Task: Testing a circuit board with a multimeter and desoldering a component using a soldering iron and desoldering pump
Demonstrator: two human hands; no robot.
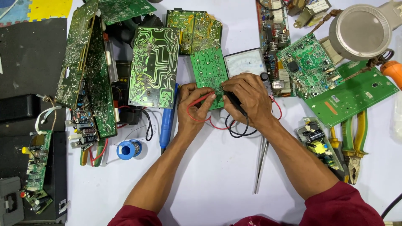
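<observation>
The left hand (193, 104) holds a red test probe (200, 100), its fingers closed around it, and the tip touches the small green circuit board (208, 73) that lies on the white table (217, 175). The right hand (247, 98) grips a black test probe (234, 101) in the same way, tip on the same board. Just behind the board sits an analog meter (245, 62), with red and black wires looping between the hands. I judge that the measuring is in progress: both probes are placed, but many other boards around, like the large one (154, 67) to the left, lie untouched.
</observation>
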